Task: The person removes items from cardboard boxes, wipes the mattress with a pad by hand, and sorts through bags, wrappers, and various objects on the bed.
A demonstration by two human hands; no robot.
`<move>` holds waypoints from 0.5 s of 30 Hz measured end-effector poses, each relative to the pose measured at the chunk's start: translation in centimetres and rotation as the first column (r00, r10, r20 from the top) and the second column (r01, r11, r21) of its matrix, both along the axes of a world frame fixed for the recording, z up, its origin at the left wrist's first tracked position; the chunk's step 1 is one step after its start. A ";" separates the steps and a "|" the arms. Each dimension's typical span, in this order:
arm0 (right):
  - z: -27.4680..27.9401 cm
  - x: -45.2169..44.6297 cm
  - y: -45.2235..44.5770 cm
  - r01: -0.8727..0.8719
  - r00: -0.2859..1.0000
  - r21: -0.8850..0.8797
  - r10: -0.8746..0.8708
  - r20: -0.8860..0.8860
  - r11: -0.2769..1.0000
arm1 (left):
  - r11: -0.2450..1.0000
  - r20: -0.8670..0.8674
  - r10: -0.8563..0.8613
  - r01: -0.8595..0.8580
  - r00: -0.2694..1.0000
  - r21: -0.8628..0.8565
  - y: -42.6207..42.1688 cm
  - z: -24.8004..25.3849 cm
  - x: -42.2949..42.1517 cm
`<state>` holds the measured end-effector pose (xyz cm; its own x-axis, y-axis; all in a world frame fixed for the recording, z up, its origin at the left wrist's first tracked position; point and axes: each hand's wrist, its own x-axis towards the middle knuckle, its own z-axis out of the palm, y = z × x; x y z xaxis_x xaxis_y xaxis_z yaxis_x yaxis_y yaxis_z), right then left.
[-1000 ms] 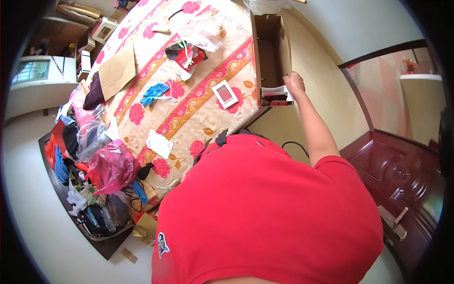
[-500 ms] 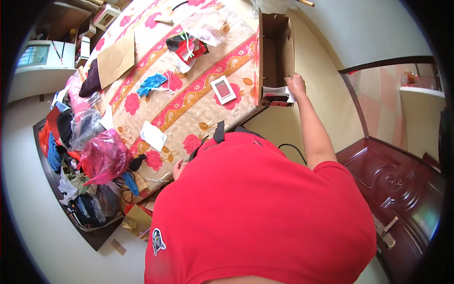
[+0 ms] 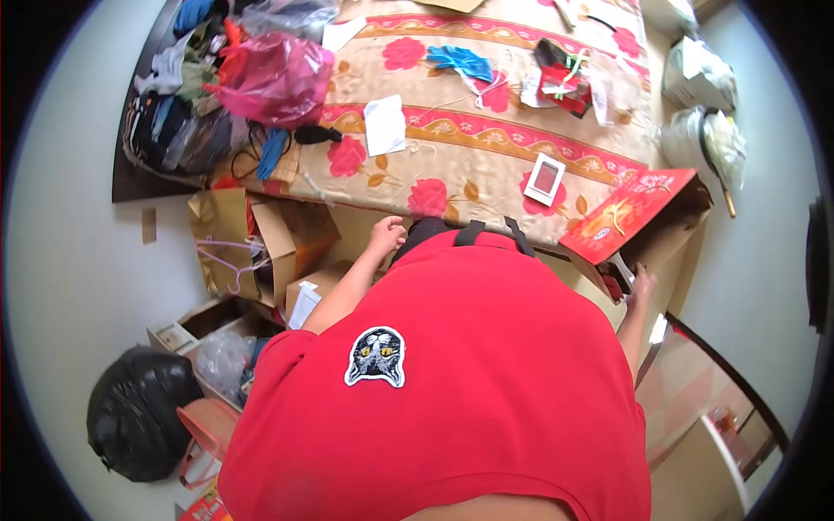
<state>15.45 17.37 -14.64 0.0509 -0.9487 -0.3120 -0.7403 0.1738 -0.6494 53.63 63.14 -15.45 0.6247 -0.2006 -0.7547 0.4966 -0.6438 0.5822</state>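
In the head view my right hand (image 3: 643, 285) grips the near end of a cardboard box (image 3: 673, 221) with a red printed side. The box tilts beside the bed's right corner, and a dark and white item (image 3: 618, 276) shows at its near end. My left hand (image 3: 388, 234) is at the bed's front edge, fingers loosely bent and apart, holding nothing visible. A white-framed flat box (image 3: 545, 180) lies on the floral bedspread (image 3: 486, 187), to the left of the red box.
On the bed lie blue gloves (image 3: 460, 61), white paper (image 3: 385, 126) and a pink plastic bag (image 3: 276, 78) among clothes. Cartons (image 3: 295, 230), a black rubbish bag (image 3: 143, 412) and a pink plastic chair (image 3: 208, 425) stand at left. Filled bags (image 3: 702, 74) stand at the far right.
My view has turned to the right. The box has tilted, bringing its red printed side into sight, with my right hand still on it. My left hand and forearm show more fully.
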 end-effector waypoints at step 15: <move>3.6 8.6 7.2 0.192 0.936 -0.217 -0.245 -0.251 0.957 | 0.984 0.041 -0.038 0.045 0.998 -0.173 2.9 -1.9 3.0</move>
<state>24.09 24.55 -11.03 -0.2259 -0.9689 -0.1010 -0.8506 0.2468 -0.4644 56.63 66.06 -17.38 0.6401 -0.3528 -0.6825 0.4473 -0.5511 0.7044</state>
